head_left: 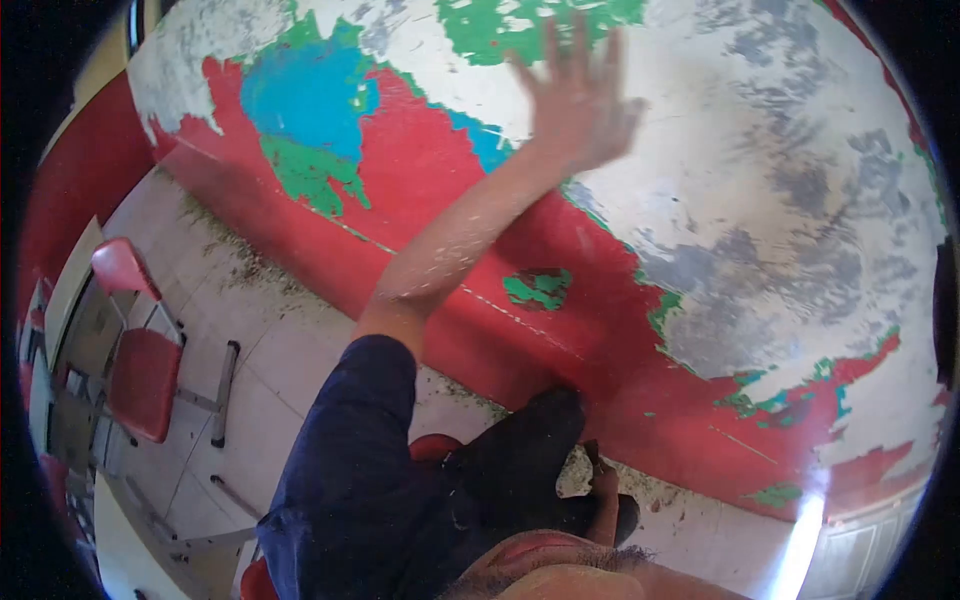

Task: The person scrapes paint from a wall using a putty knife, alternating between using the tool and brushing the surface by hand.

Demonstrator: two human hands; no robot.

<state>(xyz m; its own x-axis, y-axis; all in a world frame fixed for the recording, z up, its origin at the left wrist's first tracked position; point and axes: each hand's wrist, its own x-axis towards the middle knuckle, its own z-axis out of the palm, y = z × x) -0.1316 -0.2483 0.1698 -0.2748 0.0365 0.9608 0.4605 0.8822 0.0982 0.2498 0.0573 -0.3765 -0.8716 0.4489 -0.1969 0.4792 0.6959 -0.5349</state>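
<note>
My left hand is raised against the upper part of the wall, fingers spread and slightly blurred, with nothing in it. Pale flecks of dust dot the forearm. Around it the wall's paint is peeled in patches: red, green and blue layers border a large bare whitish-grey area. Low down beside my knee, my right hand is small in view and closed on a small dark tool, whose kind I cannot tell. My chin and dark clothing hide part of the right arm.
Paint chips litter the tiled floor along the wall's foot. A red chair with metal legs stands at left, near a pale panel. Bright light streaks the wall at lower right.
</note>
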